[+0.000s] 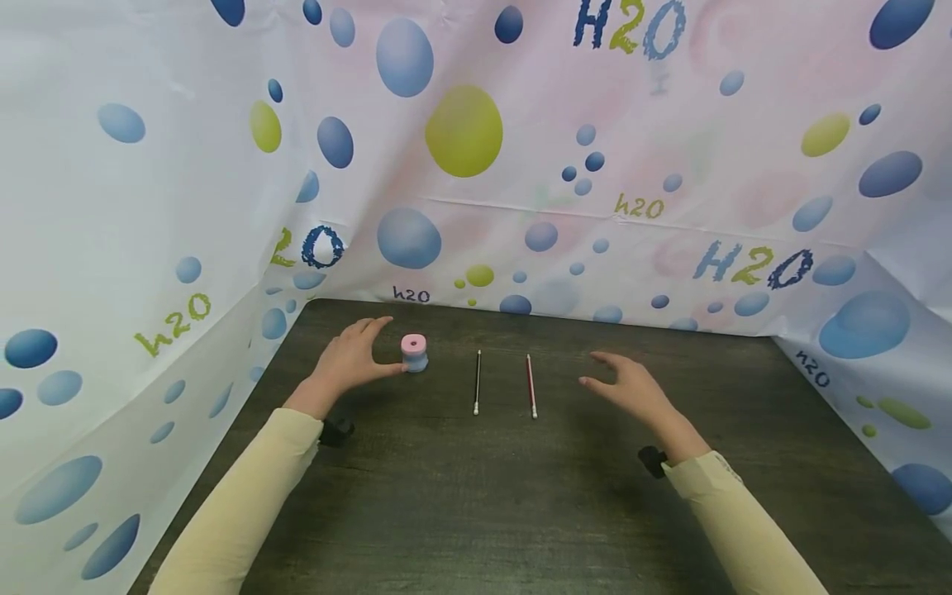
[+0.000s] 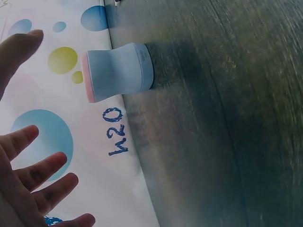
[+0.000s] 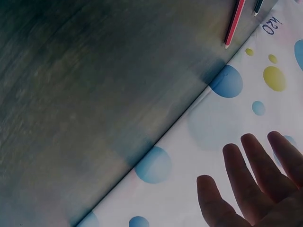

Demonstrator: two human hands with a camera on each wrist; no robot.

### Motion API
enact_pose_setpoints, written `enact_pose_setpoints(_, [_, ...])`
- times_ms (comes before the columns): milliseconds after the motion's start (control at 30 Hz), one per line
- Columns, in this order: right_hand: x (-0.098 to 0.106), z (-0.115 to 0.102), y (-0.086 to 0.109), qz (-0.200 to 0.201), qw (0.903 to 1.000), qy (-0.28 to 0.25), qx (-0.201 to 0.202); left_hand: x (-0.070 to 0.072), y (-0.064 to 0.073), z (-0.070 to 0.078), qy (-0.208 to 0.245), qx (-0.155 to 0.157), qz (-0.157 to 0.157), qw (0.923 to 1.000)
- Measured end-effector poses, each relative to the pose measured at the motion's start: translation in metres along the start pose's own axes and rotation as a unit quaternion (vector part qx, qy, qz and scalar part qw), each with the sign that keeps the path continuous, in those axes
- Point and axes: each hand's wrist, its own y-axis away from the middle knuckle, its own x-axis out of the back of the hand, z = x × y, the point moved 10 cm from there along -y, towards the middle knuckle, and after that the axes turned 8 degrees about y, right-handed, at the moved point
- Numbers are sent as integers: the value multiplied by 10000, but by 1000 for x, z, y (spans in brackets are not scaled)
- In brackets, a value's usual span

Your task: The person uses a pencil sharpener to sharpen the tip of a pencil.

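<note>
A small waisted pencil sharpener [image 1: 414,353], light blue with a pink top that has a hole in it, stands upright on the dark table. My left hand [image 1: 353,354] is just left of it, thumb and fingers spread apart and holding nothing; the thumb tip comes right beside the sharpener in the head view. Toward the middle lie a black pencil [image 1: 478,382] and a red pencil [image 1: 531,387], roughly parallel, their white ends toward me. Right of the red pencil, my right hand [image 1: 632,390] hovers with its fingers extended and nothing in them.
The dark wooden table [image 1: 461,496] spreads out in front of me. A white sheet [image 1: 565,107] printed with blue and green bubbles and H2O lettering rises along the table's back and sides. Dark wrist cameras [image 1: 337,431] sit under both cuffs.
</note>
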Motion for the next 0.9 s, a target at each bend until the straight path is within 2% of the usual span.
enact_pose_setpoints(300, [-9, 0, -3, -171, 9996, -218, -33, -15, -5, -8, 639, 243, -313, 9972])
enact_pose_setpoints(433, [-14, 3, -7, -323, 9977, -576, -122, -17, -8, -9, 838, 234, -367, 9955])
enact_pose_setpoints(667, [-23, 11, -12, -699, 9885, -1288, -384, -23, -12, -12, 1232, 289, -525, 9906])
enact_pose_setpoints(900, [-28, 9, -17, -1001, 9818, -1577, -333, -29, -17, -16, 1358, 441, -622, 9878])
